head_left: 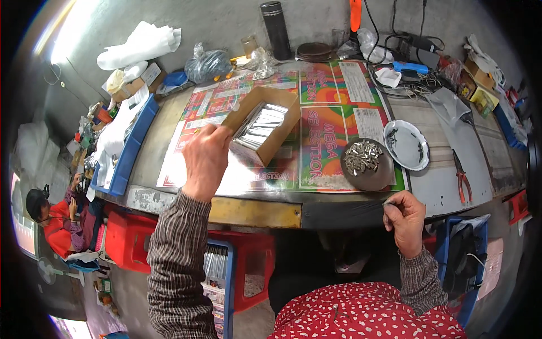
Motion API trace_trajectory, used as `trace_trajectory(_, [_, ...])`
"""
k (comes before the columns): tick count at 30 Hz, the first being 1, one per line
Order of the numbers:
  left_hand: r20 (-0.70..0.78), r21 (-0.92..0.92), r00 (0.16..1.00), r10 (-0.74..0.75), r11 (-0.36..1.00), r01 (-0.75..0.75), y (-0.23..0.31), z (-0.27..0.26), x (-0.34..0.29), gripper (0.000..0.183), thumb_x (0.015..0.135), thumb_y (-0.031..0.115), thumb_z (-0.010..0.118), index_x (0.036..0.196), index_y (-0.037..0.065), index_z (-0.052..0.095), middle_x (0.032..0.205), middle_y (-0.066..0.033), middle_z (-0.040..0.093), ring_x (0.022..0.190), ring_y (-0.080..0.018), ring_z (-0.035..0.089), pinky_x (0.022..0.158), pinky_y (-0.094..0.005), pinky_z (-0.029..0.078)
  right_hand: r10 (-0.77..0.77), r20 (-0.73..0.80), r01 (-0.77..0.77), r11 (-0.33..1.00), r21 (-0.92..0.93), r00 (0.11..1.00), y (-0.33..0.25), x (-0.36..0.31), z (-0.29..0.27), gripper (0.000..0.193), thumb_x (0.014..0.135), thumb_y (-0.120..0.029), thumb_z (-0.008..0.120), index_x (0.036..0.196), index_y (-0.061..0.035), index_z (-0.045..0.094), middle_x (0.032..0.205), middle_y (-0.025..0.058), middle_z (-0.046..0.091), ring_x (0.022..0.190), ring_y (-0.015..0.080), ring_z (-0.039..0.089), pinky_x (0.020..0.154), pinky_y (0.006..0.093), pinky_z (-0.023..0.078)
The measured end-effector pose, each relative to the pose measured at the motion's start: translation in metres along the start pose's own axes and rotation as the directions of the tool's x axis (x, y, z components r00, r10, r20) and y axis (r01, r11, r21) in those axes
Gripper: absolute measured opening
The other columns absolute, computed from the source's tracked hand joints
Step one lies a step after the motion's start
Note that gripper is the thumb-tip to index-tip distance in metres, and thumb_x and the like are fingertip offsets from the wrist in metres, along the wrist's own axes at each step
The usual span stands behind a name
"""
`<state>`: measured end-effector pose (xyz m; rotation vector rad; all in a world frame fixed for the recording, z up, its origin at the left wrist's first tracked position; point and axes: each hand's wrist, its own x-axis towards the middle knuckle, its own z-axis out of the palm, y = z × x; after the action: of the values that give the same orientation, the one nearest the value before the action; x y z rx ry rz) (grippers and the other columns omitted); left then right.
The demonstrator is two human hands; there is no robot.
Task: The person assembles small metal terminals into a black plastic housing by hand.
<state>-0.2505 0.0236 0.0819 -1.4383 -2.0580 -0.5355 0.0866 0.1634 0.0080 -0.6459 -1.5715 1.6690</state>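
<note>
My left hand [206,158] is closed on the near left edge of an open cardboard box [280,138]. The box sits at a slant and is filled with slim silvery metal pieces [262,124], whose exact kind I cannot tell. Off the table's front edge, my right hand [405,220] has thumb and fingertips pinched together; whatever is between them is too small to make out. Just beyond it, a dark round dish [374,179] holds a heap of short shiny metal pieces [363,156]. A white bowl [407,161] with small dark pieces stands beside that dish.
Printed colourful sheets [322,127] cover the tabletop. Red-handled pliers [463,183] lie at right, with a blue tool [410,68] and cables behind. A blue tray [135,144] stands left; a black flask [275,31] stands at back. Red stools and another person [59,226] are at left.
</note>
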Motion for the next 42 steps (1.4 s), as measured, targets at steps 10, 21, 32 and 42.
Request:
trace_trajectory(10, [0.377,0.041,0.923,0.077,0.994,-0.099,-0.005,0.083,0.065,0.008,0.075,0.011,0.061,0.080,0.008,0.067,0.073,-0.0140,0.064,0.073,-0.0328,0.062,0.063,-0.0423,0.048,0.014,0.052,-0.014,1.000,0.016,0.999,0.002,-0.003,-0.009,0.008,0.085,-0.002,0.061,0.085,0.0009,0.054,0.067,0.0008,0.053,0.053,0.0052,0.047,0.046,0.0187,0.038])
trace_trajectory(21, [0.376,-0.146,0.887,0.269,0.962,-0.230,0.002,0.109,0.072,0.012,0.071,0.012,0.066,0.072,0.003,0.060,0.075,-0.0147,0.060,0.076,-0.0336,0.060,0.067,-0.0433,0.049,0.053,0.098,-0.040,0.991,-0.128,0.994,0.000,-0.002,-0.017,0.006,0.081,-0.002,0.064,0.085,-0.0001,0.060,0.069,-0.0006,0.057,0.057,0.0035,0.049,0.050,0.0188,0.039])
trace_trajectory(32, [0.427,-0.274,0.892,0.150,0.961,-0.031,0.006,0.100,0.071,0.009,0.067,-0.003,0.062,0.074,0.000,0.058,0.071,-0.0168,0.060,0.069,-0.0341,0.060,0.062,-0.0405,0.046,-0.080,0.109,0.110,0.945,-0.309,0.991,-0.019,0.009,-0.032,0.011,0.081,-0.006,0.066,0.087,0.0005,0.059,0.072,0.0046,0.060,0.064,0.0078,0.054,0.058,0.0231,0.044])
trace_trajectory(42, [0.287,-0.203,0.933,0.216,0.966,-0.161,0.004,0.103,0.067,0.011,0.064,-0.008,0.057,0.074,-0.003,0.056,0.072,-0.0174,0.057,0.069,-0.0332,0.058,0.060,-0.0390,0.044,-0.392,0.045,0.229,0.436,-0.870,0.919,-0.023,0.083,-0.102,0.013,0.079,-0.008,0.060,0.088,0.0011,0.061,0.078,0.0124,0.060,0.069,0.0247,0.059,0.063,0.0318,0.046])
